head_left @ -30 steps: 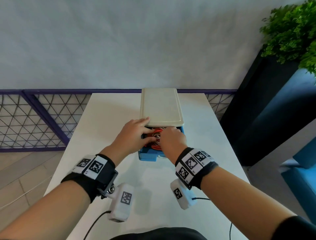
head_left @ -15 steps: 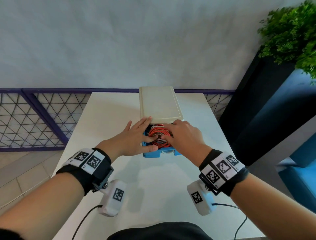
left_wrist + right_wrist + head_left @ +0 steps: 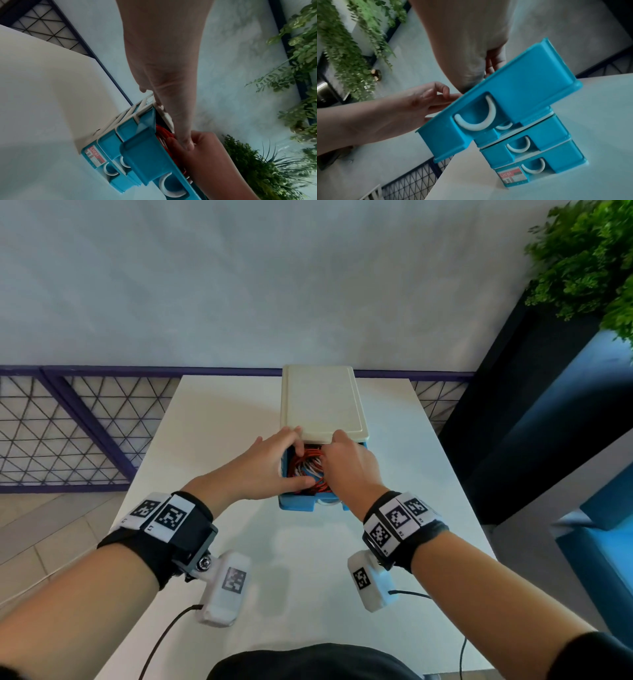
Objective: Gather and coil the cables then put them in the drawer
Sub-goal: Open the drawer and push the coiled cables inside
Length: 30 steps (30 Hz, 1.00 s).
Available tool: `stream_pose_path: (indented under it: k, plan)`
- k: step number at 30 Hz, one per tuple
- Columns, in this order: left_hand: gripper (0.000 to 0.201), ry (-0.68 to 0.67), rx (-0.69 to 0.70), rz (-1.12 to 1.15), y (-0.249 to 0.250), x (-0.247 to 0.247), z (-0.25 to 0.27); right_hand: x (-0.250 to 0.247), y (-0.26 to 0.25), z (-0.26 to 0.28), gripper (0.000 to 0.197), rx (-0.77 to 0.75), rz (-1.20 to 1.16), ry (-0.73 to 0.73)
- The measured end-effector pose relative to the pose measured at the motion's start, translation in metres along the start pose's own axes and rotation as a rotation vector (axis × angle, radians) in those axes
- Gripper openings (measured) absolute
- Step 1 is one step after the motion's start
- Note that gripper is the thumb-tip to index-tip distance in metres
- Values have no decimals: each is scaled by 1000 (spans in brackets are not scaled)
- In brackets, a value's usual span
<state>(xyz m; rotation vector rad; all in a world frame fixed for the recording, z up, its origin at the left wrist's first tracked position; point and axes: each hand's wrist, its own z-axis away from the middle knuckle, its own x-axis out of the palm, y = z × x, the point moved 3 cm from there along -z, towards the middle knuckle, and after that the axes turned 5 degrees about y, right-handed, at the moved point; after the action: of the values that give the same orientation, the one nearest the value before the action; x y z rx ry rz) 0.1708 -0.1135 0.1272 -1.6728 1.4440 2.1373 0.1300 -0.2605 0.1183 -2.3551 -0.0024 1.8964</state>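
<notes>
Both my hands are over the pulled-out top drawer (image 3: 297, 503). Left hand (image 3: 265, 470) spread flat, bracing its rim; right hand (image 3: 349, 465) fingers hidden inside, grip unclear, likely tamping cables (image 3: 308, 465) under the lid (image 3: 322, 402).

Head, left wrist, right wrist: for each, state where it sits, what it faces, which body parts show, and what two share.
Head: above, facing down at the table; both forearms, left hand, right hand.
Left wrist: under the left hand, along its fingers.
Right wrist: low, facing the drawer fronts; both hands.
Shared: the open top drawer; head and left wrist also show the orange cables.
</notes>
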Motion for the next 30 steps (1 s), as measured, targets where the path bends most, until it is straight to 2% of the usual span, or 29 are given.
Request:
stream_pose_path:
  k: [1, 4, 6, 10, 14, 18, 21, 25, 30]
  plan:
    - [55, 11, -2, -15, -1, 0, -1, -1, 1, 0, 16, 22, -50, 27]
    - [103, -42, -10, -177, -9, 4, -5, -1, 3, -1, 21, 69, -164, 100]
    - [118, -65, -7, -290, -12, 8, -8, -1, 4, -3, 24, 86, -188, 125]
    - [116, -69, 6, -342, -11, 6, -12, -2, 8, -6, 17, 51, -210, 99]
    - [116, -87, 21, -367, -12, 3, -15, -2, 17, -5, 26, -34, -334, -101]
    - [119, -86, 33, -383, -11, 2, -16, -5, 32, 0, 22, -157, -371, -247]
    - [116, -81, 46, -407, -9, 1, -17, -3, 36, 2, 21, -171, -387, -242]
    - [113, -93, 42, -418, -6, 0, -17, 1, 34, -5, 13, -101, -422, -168]
    - [105, -103, 84, -491, -4, -1, -19, -1, 30, -8, 12, -47, -394, -104]
